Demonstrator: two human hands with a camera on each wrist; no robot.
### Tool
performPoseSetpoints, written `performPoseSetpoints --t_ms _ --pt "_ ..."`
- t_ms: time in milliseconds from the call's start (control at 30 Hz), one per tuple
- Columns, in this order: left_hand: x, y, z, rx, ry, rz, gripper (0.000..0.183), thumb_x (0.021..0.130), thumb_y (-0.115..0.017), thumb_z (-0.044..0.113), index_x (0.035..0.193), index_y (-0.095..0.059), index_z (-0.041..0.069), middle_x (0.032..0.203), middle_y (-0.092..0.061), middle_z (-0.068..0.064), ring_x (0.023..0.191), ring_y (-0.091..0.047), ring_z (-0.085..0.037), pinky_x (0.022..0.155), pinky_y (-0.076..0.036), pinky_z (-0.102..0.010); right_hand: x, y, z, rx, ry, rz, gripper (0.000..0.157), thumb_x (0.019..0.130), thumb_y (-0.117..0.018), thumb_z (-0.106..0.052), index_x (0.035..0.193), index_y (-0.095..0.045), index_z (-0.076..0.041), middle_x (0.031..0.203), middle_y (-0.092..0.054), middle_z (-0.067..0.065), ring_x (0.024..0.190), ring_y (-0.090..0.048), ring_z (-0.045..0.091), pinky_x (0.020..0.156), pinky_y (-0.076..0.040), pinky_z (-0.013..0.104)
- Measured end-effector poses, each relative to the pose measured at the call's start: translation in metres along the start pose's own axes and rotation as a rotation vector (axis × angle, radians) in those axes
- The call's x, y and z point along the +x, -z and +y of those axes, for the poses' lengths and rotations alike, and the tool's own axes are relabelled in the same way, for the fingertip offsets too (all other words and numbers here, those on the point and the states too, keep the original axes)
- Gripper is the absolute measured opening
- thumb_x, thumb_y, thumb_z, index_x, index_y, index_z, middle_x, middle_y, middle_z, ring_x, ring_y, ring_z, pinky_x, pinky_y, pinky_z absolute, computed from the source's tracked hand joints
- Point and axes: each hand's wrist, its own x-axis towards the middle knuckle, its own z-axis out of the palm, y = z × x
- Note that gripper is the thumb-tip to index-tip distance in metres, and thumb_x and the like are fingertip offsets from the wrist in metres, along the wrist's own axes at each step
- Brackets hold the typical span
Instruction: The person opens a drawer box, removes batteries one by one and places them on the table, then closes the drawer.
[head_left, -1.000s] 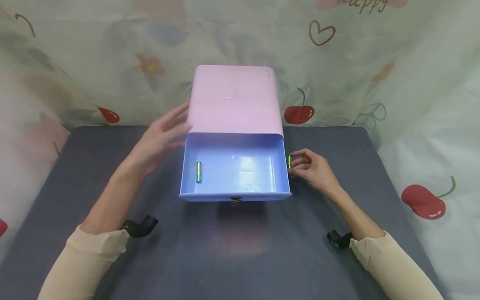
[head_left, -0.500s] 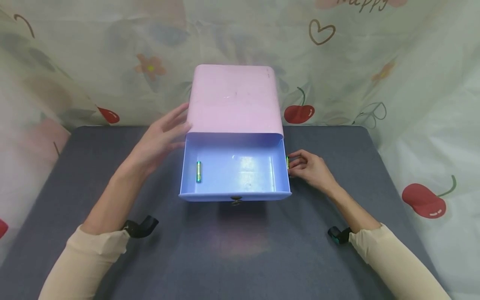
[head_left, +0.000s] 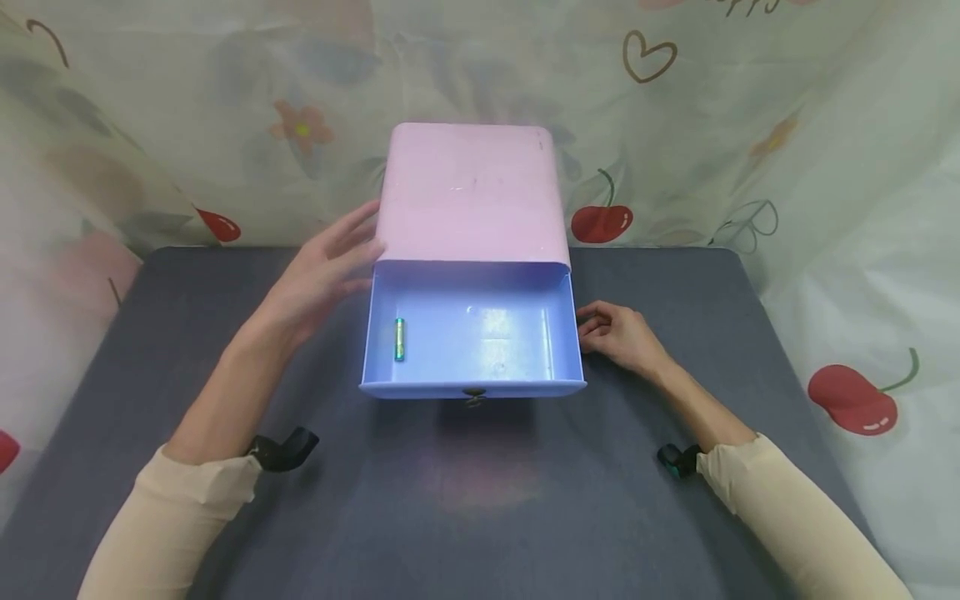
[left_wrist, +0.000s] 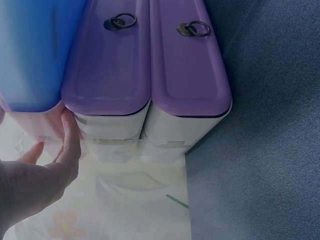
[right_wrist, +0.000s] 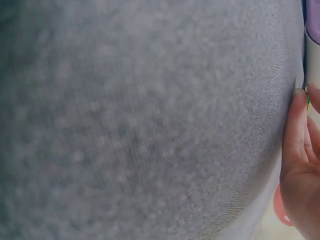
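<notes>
A small drawer cabinet [head_left: 472,192] with a pink top stands on the table, its blue top drawer [head_left: 480,367] pulled out. Inside that drawer, toward the left, lies a green battery [head_left: 400,340]. My left hand [head_left: 318,271] rests with extended fingers against the cabinet's left side; the left wrist view shows its fingers [left_wrist: 71,132] by the pink section. Low beside the drawer's right wall, my right hand [head_left: 618,335] pinches a second battery, hidden in the head view. Only a sliver of green battery [right_wrist: 308,98] shows at the fingertips in the right wrist view.
Two purple drawers [left_wrist: 112,60] with ring pulls sit shut beneath the blue one. The dark grey table [head_left: 480,483] extends around the cabinet. A patterned curtain [head_left: 330,75] hangs close behind it.
My right hand has moved slightly left toward the cabinet's side, and the battery it pinches has passed out of sight behind the drawer wall. My left hand stays in place.
</notes>
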Motion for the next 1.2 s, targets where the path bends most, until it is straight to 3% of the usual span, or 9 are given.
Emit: performPoseSetpoints --t_ms 533,867,1200 --pt "-0.001 -0.001 0.000 0.005 -0.013 0.015 0.068 0.095 -0.068 0.035 0.154 -0.034 0.033 0.160 -0.031 -0.002 0.142 -0.035 -0.025 0.112 -0.030 -0.058 0.004 0.002 -0.002 -0.045 -0.010 -0.035 0.039 0.091 -0.069 -0.011 0.127 -0.061 0.000 0.087 -0.069 0.008 0.071 -0.067 0.020 0.063 -0.053 0.026" --pt "0.000 -0.001 -0.002 -0.008 -0.009 0.006 0.068 0.095 -0.068 0.035 0.154 -0.035 0.034 0.159 -0.032 -0.001 0.142 -0.036 -0.024 0.111 -0.031 -0.057 0.000 0.003 0.002 0.033 -0.033 -0.043 0.040 0.093 -0.068 -0.011 0.130 -0.058 -0.001 0.091 -0.069 0.012 0.075 -0.067 0.021 0.067 -0.054 0.027" --pt "0.001 -0.002 -0.003 -0.006 -0.006 0.005 0.068 0.095 -0.068 0.036 0.154 -0.035 0.034 0.159 -0.032 -0.002 0.142 -0.036 -0.024 0.111 -0.031 -0.058 -0.010 0.003 0.006 0.143 -0.020 0.022 0.039 0.094 -0.069 -0.013 0.129 -0.059 0.001 0.097 -0.070 0.017 0.079 -0.068 0.023 0.072 -0.056 0.032"
